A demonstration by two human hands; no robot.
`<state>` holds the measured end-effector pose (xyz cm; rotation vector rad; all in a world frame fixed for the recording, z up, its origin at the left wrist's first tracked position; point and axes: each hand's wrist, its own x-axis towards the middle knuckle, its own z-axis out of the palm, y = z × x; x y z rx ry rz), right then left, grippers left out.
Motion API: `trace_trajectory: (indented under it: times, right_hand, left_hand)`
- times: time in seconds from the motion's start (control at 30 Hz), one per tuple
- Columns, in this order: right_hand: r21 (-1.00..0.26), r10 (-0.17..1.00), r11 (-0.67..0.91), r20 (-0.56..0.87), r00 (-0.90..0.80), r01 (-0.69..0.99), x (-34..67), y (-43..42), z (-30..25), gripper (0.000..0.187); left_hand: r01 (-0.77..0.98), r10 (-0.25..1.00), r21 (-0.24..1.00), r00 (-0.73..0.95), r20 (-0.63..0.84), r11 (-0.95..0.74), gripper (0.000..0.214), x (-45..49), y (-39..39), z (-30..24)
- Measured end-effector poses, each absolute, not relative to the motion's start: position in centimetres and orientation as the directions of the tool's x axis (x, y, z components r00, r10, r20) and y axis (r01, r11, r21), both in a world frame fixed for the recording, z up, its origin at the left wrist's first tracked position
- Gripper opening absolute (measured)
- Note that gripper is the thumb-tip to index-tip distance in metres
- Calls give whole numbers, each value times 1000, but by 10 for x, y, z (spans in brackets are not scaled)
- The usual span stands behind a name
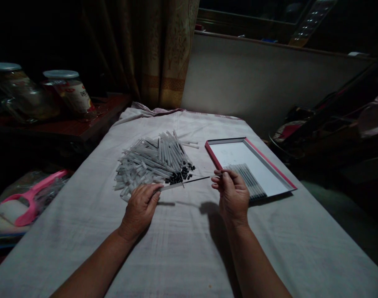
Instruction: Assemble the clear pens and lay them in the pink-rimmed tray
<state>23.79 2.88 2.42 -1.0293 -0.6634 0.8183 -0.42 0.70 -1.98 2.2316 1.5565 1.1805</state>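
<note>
My left hand (pixel 142 205) is closed around the end of a pale translucent tube (pixel 173 187), held above the cloth. In a fingertip pinch, my right hand (pixel 231 191) grips a thin pen refill (pixel 201 179) with a dark middle part. The refill lines up with the tube and meets its open end; how far it reaches inside I cannot tell. Behind my left hand lies a large heap of similar tubes (pixel 145 159), with small black caps (pixel 179 175) along its right edge. A row of filled tubes (pixel 246 178) lies in a shallow box, partly behind my right hand.
The shallow box (pixel 266 159) has red and grey sides and a white bottom. A pale cloth (pixel 182 256) covers the table. Jars (pixel 70 91) stand on a dark red cabinet at left. A pink-handled item (pixel 30 203) lies beside the table. Behind hangs a curtain (pixel 164 54).
</note>
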Motion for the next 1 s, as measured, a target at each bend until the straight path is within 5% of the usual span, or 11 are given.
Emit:
trace_trajectory:
  times: [0.73, 0.9, 1.0]
  right_hand:
    - [-896, 840, 276, 49, 540, -348, 242, 30, 29, 27]
    - [-933, 916, 165, 24, 400, -321, 225, 25, 17, 25]
    - [-986, 976, 101, 72, 205, -136, 214, 19, 8, 20]
  left_hand:
    - [721, 803, 483, 170, 571, -496, 24, -3, 8, -20]
    - [718, 780, 440, 230, 581, -539, 22, -1, 5, -18]
    - [716, 767, 407, 278, 578, -566, 20, 0, 3, -16]
